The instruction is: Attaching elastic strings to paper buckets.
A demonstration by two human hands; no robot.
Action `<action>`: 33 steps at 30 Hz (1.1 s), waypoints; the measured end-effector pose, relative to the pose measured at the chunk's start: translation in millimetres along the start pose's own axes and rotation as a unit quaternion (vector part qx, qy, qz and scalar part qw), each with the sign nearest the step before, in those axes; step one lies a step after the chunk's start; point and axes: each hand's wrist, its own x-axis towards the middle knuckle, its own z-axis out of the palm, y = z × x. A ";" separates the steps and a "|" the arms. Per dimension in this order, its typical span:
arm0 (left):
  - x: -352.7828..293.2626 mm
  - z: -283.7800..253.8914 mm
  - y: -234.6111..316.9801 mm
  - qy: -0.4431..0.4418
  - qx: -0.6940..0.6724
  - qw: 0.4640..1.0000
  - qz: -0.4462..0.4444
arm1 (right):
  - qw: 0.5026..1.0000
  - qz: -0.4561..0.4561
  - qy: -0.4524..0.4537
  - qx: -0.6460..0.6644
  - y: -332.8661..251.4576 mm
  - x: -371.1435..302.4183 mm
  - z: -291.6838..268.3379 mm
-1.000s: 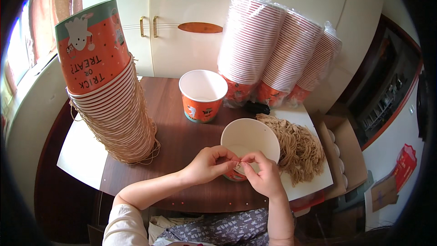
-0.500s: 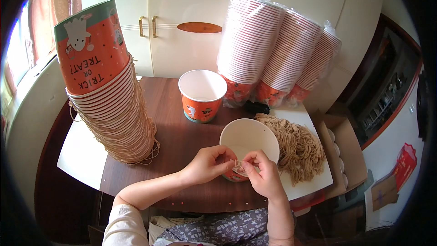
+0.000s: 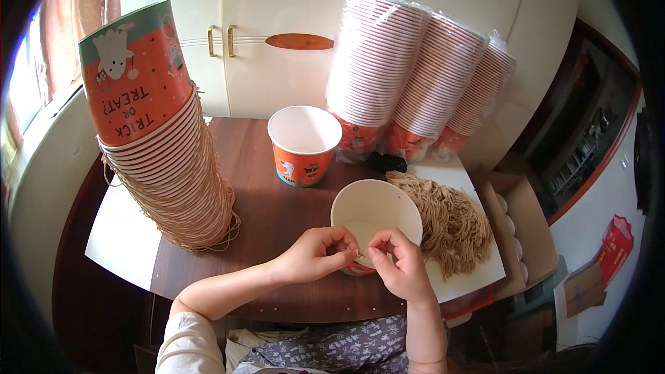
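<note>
At the near rim of an upright white-lined paper bucket (image 3: 374, 208), my left hand (image 3: 320, 252) and my right hand (image 3: 398, 263) face each other. Each pinches a thin tan string (image 3: 364, 253) between thumb and forefinger, and a short length shows between them. The fingers hide most of the near rim and some of the string. A dark hole shows near the bucket's far right rim. To the right of this bucket lies a thick bundle of tan strings (image 3: 450, 225). Beyond it, to the left, stands another orange paper bucket (image 3: 303, 166).
A tall leaning stack of upside-down buckets (image 3: 156, 145) draped with strings stands at the left. Plastic-wrapped bucket stacks (image 3: 381, 55) rise at the back right, beside a small black object (image 3: 388, 162). An open cardboard box (image 3: 530, 235) sits right of the brown table (image 3: 235, 270).
My fingers have shifted slightly, and the string between them looks thinner and straighter than the small loop before. The whole view has moved a little; the buckets stay in place.
</note>
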 end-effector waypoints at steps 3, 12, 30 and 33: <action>0.5 -0.1 -0.9 -0.001 0.014 1.000 0.006 | 1.000 0.000 -0.001 -0.002 -0.1 -0.8 -1.1; -0.1 -0.6 -0.9 0.021 0.073 0.997 0.025 | 0.998 -0.021 0.019 -0.059 -6.1 2.5 0.1; -1.5 -1.2 11.5 0.061 0.275 0.959 0.045 | 0.995 -0.022 0.015 -0.092 -7.4 1.3 1.7; 5.0 -5.2 8.8 0.081 0.326 0.921 0.199 | 0.995 -0.022 0.015 -0.094 -6.6 2.5 1.4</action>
